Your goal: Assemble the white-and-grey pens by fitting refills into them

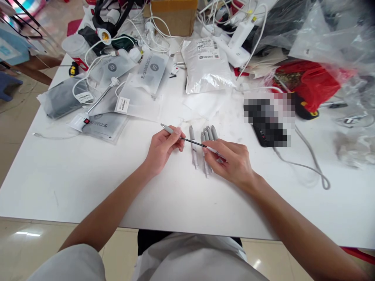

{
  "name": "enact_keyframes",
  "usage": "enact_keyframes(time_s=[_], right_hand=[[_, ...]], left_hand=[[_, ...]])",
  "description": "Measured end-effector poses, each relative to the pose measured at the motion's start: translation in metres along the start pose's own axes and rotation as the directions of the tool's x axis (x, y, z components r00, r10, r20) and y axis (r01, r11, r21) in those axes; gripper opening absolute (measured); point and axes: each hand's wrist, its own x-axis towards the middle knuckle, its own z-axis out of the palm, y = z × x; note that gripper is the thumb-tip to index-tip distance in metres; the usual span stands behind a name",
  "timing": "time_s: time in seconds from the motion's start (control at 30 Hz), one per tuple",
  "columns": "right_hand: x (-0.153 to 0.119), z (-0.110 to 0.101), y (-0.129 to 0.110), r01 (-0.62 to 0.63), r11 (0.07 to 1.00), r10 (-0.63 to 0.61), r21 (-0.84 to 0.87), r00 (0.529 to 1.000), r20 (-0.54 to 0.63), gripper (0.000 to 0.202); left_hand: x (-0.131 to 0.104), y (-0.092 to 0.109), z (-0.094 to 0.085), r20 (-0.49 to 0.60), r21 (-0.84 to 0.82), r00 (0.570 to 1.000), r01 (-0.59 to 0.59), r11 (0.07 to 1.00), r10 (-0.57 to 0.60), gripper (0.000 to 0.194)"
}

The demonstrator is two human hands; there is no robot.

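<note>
My left hand (161,150) is closed around the grey upper half of a pen, the pen barrel (166,128) sticking out past the thumb to the upper left. A thin dark refill (191,141) spans the gap between my two hands. My right hand (231,160) pinches the pale lower pen barrel (216,151) at the refill's other end. Beneath and beside my right fingers lie several grey-and-white pens (206,134) side by side, partly hidden by that hand. One more pen (193,146) rests a little apart on their left.
White table (140,207) under my forearms. At left lie frosted plastic pouches (140,97) and a lamp holder (96,103) with a cable. A white parcel bag (208,70), a cardboard box (172,17) and tangled white cables stand behind. Rightward are a pixelated black object (266,125) and a grey cord (310,168).
</note>
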Motion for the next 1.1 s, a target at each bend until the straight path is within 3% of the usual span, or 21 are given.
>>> enact_keyframes(time_s=[0.53, 0.8, 0.93, 1.1], right_hand=[[0.0004, 0.0003, -0.001, 0.031, 0.999, -0.031, -0.005, 0.999, 0.007, 0.014], [-0.0054, 0.0038, -0.0022, -0.102, 0.995, 0.102, 0.001, 0.995, -0.004, 0.023], [-0.0056, 0.0043, -0.0012, -0.062, 0.998, 0.062, -0.011, 0.998, -0.013, 0.013], [-0.0002, -0.0005, -0.0007, 0.023, 0.999, -0.021, -0.026, 0.998, 0.066, 0.007]], left_hand=[[-0.0018, -0.0071, -0.0043, 0.113, 0.076, 0.994, -0.005, 0.997, -0.004, 0.032], [-0.0019, -0.0078, -0.003, 0.142, 0.108, 0.99, -0.016, 0.994, 0.001, 0.027], [-0.0021, -0.0081, -0.0023, 0.108, 0.168, 0.994, -0.015, 0.986, -0.004, 0.026], [-0.0048, -0.006, -0.0011, 0.122, 0.239, 0.993, -0.03, 0.971, 0.001, 0.025]])
